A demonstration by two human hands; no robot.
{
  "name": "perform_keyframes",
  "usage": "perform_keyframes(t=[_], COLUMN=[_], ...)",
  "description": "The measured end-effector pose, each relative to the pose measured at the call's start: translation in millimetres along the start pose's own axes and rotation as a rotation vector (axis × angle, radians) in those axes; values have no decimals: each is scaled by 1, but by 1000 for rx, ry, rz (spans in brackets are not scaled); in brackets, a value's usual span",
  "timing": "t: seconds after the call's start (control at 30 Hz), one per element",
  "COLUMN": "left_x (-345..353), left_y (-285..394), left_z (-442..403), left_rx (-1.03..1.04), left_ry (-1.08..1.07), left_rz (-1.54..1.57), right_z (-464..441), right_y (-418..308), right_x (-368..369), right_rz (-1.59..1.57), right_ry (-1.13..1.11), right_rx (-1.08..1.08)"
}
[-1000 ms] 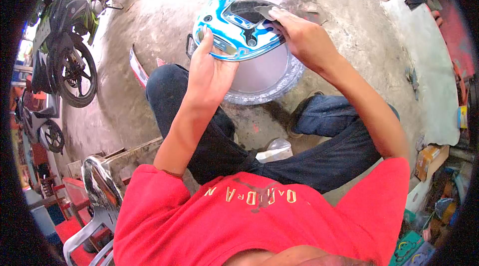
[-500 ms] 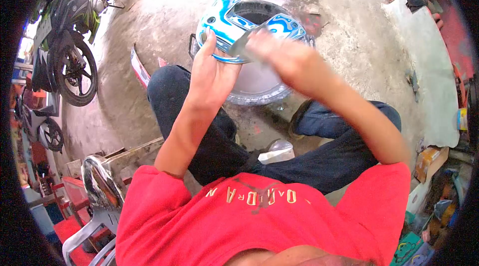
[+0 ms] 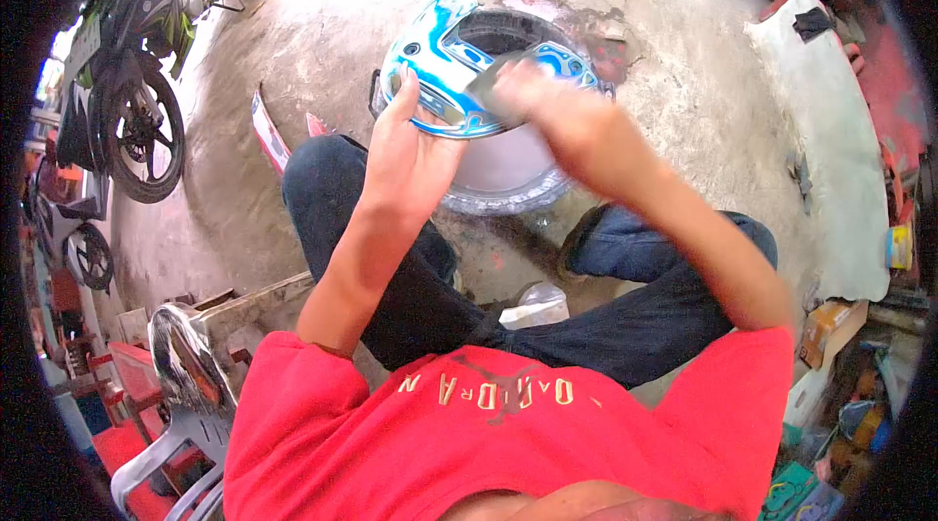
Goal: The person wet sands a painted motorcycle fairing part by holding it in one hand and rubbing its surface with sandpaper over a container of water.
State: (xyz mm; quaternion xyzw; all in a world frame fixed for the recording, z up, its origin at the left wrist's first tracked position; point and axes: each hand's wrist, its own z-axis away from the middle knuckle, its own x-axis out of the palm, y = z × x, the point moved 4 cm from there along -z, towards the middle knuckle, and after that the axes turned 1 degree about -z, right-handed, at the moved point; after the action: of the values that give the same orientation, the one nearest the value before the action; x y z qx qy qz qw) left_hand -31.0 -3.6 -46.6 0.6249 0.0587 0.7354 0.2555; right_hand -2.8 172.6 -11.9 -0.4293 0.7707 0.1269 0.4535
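Note:
A blue and white curved plastic part [image 3: 430, 68] is held over a round basin [image 3: 503, 169] of greyish liquid. My left hand [image 3: 405, 154] grips its lower left edge, thumb on top and fingers underneath. Smeared by motion, my right hand [image 3: 552, 101] presses a thin grey sheet [image 3: 496, 89] against the middle of the part. Beneath the part's far side shows a dark round rim, partly hidden.
Motorcycles [image 3: 147, 130] stand at the left, near a grey plastic chair [image 3: 181, 404]. A red and white piece [image 3: 269, 135] lies beside my left knee. A clear plastic container [image 3: 539, 306] sits between my legs. A cardboard box [image 3: 831, 330] is at the right.
My right hand has moved with the grey sheet from the part's right end to its middle, where it is still blurred. My left hand keeps its hold. The view has shifted slightly.

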Motion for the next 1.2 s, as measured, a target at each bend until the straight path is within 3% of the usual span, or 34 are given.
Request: perform_keyframes(t=[0.1, 0.23, 0.33, 0.5, 0.63, 0.77, 0.97, 1.03, 1.07, 1.17, 1.2], left_x=[-16, -3, 2, 3, 3, -3, 2, -1, 1, -18, 1], left_y=[2, -1, 2, -2, 2, 2, 5, 5, 6, 6, 7], left_z=[-7, -1, 2, 2, 5, -1, 3, -1, 2, -7, 2], left_rx=[-227, -8, 0, -22, -3, -5, 48, 49, 69, -57, 74], left_ry=[-468, -13, 39, 19, -10, 25, 46, 86, 147, -325, 36], left_rz=[99, -9, -17, -38, -2, -26, -13, 14, -113, 242, 0], right_z=[-4, -1, -1, 3, 2, 0, 3, 5, 1, -2, -1], right_y=[-37, 18, 6, 0, 13, -37, 15, -15, -30, -11, 7], right_x=[-3, -5, -7, -8, -3, 3, -1, 3, 4, -5, -4], right_rz=[-66, -3, 99, 82, 53, -15, 72, 7, -22, -9, 27], right_ry=[-68, -41, -77, -98, -24, -45, -22, -27, -43, -18, -17], right_rx=[-169, 61, 10, 32, 183, -2, 227, 114, 27, 22, 128])
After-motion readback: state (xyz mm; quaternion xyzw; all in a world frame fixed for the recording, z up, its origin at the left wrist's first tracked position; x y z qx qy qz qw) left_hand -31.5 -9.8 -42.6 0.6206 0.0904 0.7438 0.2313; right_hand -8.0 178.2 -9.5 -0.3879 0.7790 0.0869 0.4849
